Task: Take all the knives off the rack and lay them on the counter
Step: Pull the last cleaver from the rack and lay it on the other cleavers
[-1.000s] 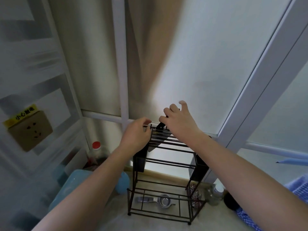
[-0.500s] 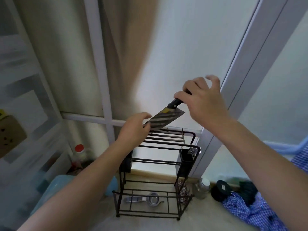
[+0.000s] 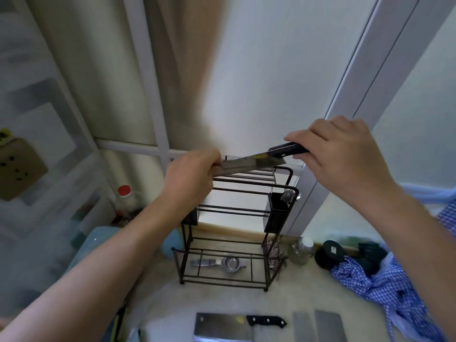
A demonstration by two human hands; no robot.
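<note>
- A knife is held level above the top of the black wire rack, clear of the rack's upper bars.
- The knife's black handle is gripped by the right hand, whose fingers are curled around it.
- The tip end of the blade is pinched by the left hand, thumb and fingers pressed together on the steel.
- A small yellow mark can be seen on the blade close to the handle.
- The rack stands on the pale tabletop, against the white-framed glass panels behind it.
- A black cutlery holder is hung on the rack's right end, and fork tines are seen above its rim.
- A metal squeezer lies on the tabletop inside the rack's bottom frame.
- At the lower edge of the view, a cleaver with a black riveted handle is laid flat on the tabletop; 2 more flat steel blades are laid just to its right, their handles out of view.
- A small clear jar and a black round object are placed right of the rack, next to a blue checked cloth.
- A red-capped bottle stands left of the rack, behind a light blue container.
</note>
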